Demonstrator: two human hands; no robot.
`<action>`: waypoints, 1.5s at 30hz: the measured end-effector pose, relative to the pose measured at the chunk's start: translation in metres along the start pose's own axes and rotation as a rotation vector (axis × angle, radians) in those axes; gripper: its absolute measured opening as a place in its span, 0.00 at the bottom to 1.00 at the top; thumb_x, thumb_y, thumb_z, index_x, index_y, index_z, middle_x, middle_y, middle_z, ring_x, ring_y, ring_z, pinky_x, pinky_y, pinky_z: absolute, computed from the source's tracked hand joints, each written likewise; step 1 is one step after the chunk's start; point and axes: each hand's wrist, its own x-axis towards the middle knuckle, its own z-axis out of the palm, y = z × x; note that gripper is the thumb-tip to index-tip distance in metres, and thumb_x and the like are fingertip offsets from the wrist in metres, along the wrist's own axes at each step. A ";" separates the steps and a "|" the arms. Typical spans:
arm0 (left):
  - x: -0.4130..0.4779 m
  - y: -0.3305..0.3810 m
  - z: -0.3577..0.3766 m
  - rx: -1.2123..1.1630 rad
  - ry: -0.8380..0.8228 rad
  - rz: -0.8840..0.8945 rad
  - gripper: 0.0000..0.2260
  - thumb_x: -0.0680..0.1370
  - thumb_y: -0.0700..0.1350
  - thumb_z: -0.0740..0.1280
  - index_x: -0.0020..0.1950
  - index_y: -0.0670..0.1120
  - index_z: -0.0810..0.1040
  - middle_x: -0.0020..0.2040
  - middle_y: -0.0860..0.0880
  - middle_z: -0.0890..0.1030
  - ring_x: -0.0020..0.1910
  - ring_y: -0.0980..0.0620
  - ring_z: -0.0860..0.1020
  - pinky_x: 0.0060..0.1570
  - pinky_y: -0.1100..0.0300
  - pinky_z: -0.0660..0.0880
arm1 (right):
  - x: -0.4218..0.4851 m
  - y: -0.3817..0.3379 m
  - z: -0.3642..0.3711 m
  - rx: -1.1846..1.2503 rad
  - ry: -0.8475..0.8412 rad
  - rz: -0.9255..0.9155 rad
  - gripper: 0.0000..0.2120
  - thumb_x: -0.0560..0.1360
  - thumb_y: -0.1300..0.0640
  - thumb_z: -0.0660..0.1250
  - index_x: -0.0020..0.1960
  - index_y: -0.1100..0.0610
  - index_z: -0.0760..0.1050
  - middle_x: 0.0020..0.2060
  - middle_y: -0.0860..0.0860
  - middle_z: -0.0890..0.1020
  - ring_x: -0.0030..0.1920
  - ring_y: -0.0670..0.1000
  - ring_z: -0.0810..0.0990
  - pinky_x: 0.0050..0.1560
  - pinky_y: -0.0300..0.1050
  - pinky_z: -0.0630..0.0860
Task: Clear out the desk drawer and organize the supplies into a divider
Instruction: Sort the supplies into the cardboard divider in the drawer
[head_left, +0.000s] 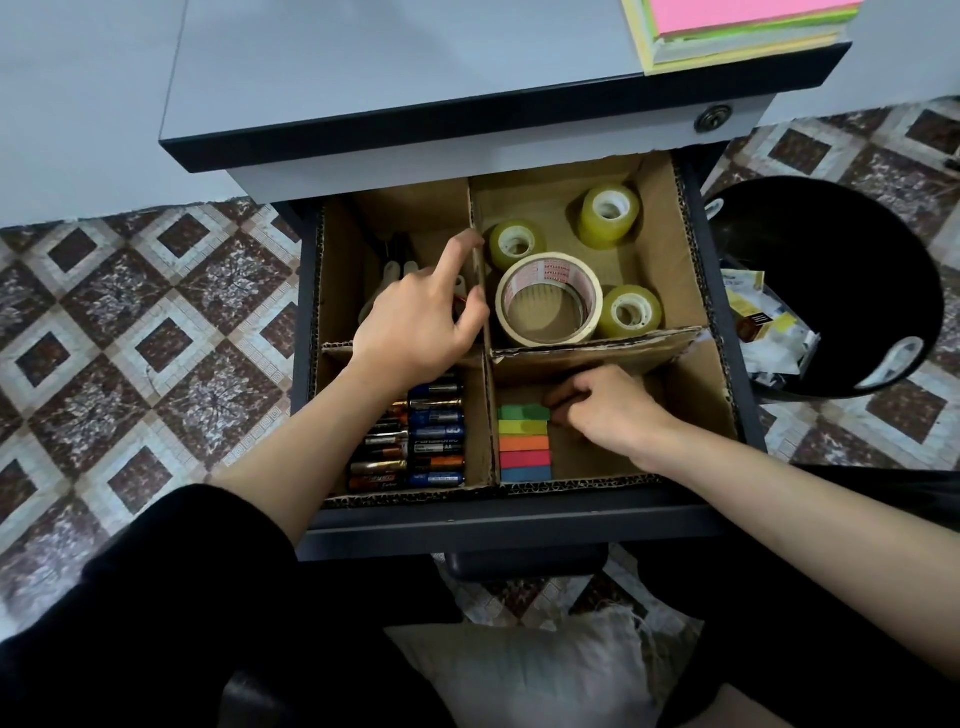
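The dark desk drawer (509, 519) stands open with a four-part cardboard divider (597, 348) inside. My left hand (415, 322) is over the far-left compartment, index finger and thumb on the divider's centre wall; scissors (389, 275) and dark pens lie under it. The far-right compartment holds a large tape roll (545, 262) and three small clear rolls (514, 244). Batteries (431, 441) fill the near-left compartment. In the near-right one my right hand (608, 410) curls its fingertips on the top end of a strip of coloured sticky flags (524, 447).
A black waste bin (857, 364) with crumpled paper stands right of the drawer. A stack of coloured paper (743, 31) lies on the grey desk top (405, 67). The floor is patterned tile; a pale cushion (519, 675) sits below the drawer.
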 end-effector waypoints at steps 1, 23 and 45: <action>0.000 0.000 0.000 -0.001 -0.002 -0.003 0.21 0.80 0.48 0.56 0.72 0.46 0.61 0.25 0.55 0.67 0.24 0.59 0.68 0.27 0.64 0.63 | 0.000 0.000 0.000 -0.001 -0.006 0.004 0.14 0.76 0.65 0.62 0.59 0.57 0.78 0.54 0.54 0.80 0.56 0.53 0.77 0.58 0.46 0.75; 0.001 -0.002 0.001 0.000 0.008 0.015 0.23 0.77 0.50 0.53 0.71 0.46 0.61 0.26 0.55 0.69 0.24 0.58 0.69 0.28 0.62 0.66 | -0.002 -0.012 -0.003 -0.107 -0.255 -0.252 0.16 0.77 0.65 0.61 0.62 0.55 0.75 0.52 0.48 0.79 0.55 0.48 0.77 0.53 0.35 0.73; 0.000 0.000 0.001 0.007 0.000 0.025 0.23 0.78 0.51 0.53 0.71 0.46 0.61 0.26 0.55 0.69 0.25 0.57 0.70 0.31 0.58 0.70 | 0.003 -0.014 0.006 -0.111 -0.381 -0.170 0.24 0.75 0.63 0.65 0.69 0.55 0.66 0.41 0.48 0.75 0.39 0.45 0.74 0.37 0.37 0.71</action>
